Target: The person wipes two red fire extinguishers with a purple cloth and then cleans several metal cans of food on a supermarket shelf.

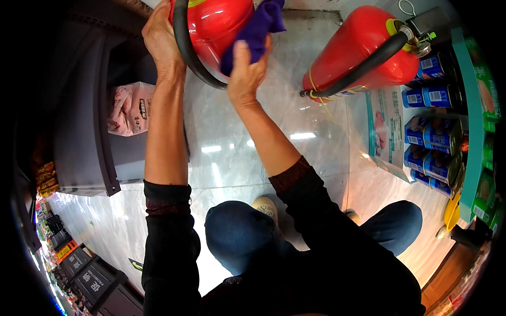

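A red fire extinguisher (221,17) stands at the top of the view, its upper part cut off by the frame. My left hand (164,41) grips its left side, right beside the curved black hose (185,43). In my right hand (249,75) is a purple cloth (255,35), pressed against the extinguisher's right side. A second red fire extinguisher (348,51) appears to the right, with its own black hose (363,65) and a yellow tie around the body. Neither hand touches that one.
At left is a dark metal shelf unit (83,118) with a pink plastic bag (132,108). Blue cans (431,134) are stacked on the right beside a teal-edged display (466,130). Black promotion bins (93,276) stand at lower left. Glossy tiles (221,170) cover the floor.
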The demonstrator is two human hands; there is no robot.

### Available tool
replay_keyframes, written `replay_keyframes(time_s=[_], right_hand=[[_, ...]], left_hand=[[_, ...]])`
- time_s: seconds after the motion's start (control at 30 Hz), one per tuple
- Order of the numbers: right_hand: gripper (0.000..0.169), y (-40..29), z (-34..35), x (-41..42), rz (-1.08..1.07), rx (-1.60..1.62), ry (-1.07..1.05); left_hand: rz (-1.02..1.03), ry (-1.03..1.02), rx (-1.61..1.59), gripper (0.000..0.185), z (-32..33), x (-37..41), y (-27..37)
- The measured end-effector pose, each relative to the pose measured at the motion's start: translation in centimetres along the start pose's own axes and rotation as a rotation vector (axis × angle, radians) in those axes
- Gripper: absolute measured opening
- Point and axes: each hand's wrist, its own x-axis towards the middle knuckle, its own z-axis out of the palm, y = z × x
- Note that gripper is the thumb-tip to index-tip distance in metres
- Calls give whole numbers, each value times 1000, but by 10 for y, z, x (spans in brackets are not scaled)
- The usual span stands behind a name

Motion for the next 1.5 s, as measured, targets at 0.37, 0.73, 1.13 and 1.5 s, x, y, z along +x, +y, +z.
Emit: replay_keyframes(time_s=[0.37,0.73,1.13,1.5], right_hand=[[57,41,-21,29,810,291,-24],[56,22,-22,33,339,5,-95],[38,-66,-5,59,556,233,-255],[37,-116,-18,46,-27,-255,-681]], left_hand=[[109,98,119,36,-8,-4,-3],[285,117,502,28,7,-5,12],[80,477,321,42,16,-46,12],[118,391,375,45,7,-52,10]])
